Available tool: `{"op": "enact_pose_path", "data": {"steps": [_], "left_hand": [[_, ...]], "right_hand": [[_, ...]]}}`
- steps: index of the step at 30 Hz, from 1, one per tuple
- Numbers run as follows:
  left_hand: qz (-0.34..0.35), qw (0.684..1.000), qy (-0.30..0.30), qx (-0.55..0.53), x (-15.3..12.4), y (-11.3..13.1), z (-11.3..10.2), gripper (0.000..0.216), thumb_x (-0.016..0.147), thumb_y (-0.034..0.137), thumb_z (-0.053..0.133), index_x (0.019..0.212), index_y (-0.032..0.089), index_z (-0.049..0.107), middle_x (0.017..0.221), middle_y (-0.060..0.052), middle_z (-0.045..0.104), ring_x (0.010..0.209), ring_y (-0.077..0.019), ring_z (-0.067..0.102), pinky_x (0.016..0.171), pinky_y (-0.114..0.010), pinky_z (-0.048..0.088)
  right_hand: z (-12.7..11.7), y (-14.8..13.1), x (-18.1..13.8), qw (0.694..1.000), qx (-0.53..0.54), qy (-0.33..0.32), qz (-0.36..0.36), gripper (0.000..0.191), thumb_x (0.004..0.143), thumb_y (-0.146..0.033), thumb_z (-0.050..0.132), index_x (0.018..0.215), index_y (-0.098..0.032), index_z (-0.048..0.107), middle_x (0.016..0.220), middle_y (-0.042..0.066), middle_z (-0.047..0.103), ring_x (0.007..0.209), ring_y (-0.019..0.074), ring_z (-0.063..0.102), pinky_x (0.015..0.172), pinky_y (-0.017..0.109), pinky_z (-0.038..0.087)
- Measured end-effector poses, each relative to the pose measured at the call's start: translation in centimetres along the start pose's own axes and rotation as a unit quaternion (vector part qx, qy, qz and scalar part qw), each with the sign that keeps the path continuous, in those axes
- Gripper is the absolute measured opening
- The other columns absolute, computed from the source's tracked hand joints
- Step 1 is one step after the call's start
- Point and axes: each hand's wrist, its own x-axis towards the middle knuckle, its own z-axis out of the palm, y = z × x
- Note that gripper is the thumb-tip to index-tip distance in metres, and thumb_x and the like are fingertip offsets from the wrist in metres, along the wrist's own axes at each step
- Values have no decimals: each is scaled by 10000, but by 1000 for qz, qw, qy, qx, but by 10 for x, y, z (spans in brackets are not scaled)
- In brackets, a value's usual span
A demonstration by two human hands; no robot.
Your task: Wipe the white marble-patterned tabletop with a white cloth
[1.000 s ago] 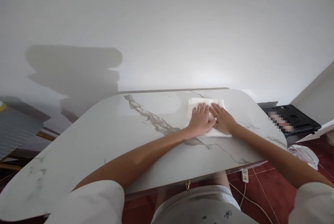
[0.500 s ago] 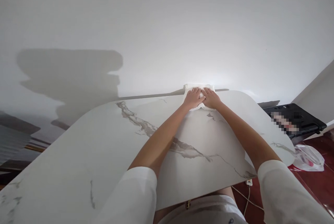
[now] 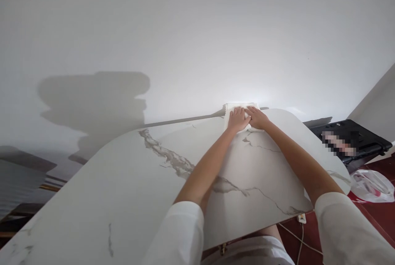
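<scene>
My left hand (image 3: 239,120) lies flat with fingers stretched forward on a white cloth (image 3: 228,110). Beside it, my right hand (image 3: 257,118) presses on the same cloth, its fingers extended and angled toward the left one. The thumbs come close together over the middle of the cloth. Under the cloth is the far edge of a white table (image 3: 123,174) with grey-brown marble veins. The cloth's far end reaches up to the wall behind the table. Both arms are stretched out straight ahead.
A white wall (image 3: 197,30) rises behind the table. Off the right end are a black case (image 3: 367,137), partly blurred, and a clear plastic bag (image 3: 372,187) on the red floor. A white socket (image 3: 301,218) with a cable hangs below the near edge. A striped grey surface (image 3: 18,187) stands at left.
Both hands and the cloth have slid a little to the right along the table's far edge. The view has shifted slightly too.
</scene>
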Motion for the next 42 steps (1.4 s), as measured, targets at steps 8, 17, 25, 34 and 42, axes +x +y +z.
{"op": "enact_pose_path", "data": {"steps": [8, 17, 25, 34, 42], "left_hand": [[16, 1000, 1, -1, -15, 11, -4, 600, 914, 416, 292, 1422, 97, 290, 1528, -124, 243, 1407, -273, 181, 1129, -436, 166], [37, 999, -10, 14, -101, 36, -20, 639, 923, 468, 276, 1432, 81, 269, 1533, -149, 214, 1417, -295, 144, 1132, -460, 169], [48, 999, 4, 24, -183, 53, -35, 675, 914, 466, 296, 1430, 30, 272, 1523, -180, 215, 1415, -317, 135, 1121, -499, 206], [75, 996, 33, 33, -266, 63, -43, 752, 862, 511, 384, 1407, -3, 319, 1496, -218, 258, 1393, -353, 198, 1101, -532, 235], [93, 995, 32, -4, -266, 96, -38, 800, 862, 582, 325, 1405, -6, 327, 1491, -238, 248, 1394, -368, 182, 1097, -561, 211]], "right_hand": [[-5, -3, -18, 1000, -12, 5, 7, 575, 878, -261, 397, 1427, -102, 344, 1496, 152, 313, 1367, 318, 279, 1096, 453, 273], [-18, -34, -95, 999, -13, 9, -36, 640, 875, -392, 424, 1443, -124, 302, 1506, 159, 284, 1378, 336, 246, 1081, 480, 293], [-40, -82, -163, 998, 5, -28, -52, 671, 874, -394, 430, 1466, -136, 251, 1539, 139, 190, 1411, 297, 144, 1111, 464, 243], [-54, -130, -233, 995, 13, 16, -99, 698, 860, -367, 453, 1464, -82, 247, 1528, 175, 195, 1409, 301, 140, 1110, 472, 263], [-62, -105, -257, 994, -3, 21, -106, 752, 875, -387, 456, 1498, -138, 117, 1540, 131, 172, 1411, 267, 152, 1102, 461, 298]]}}
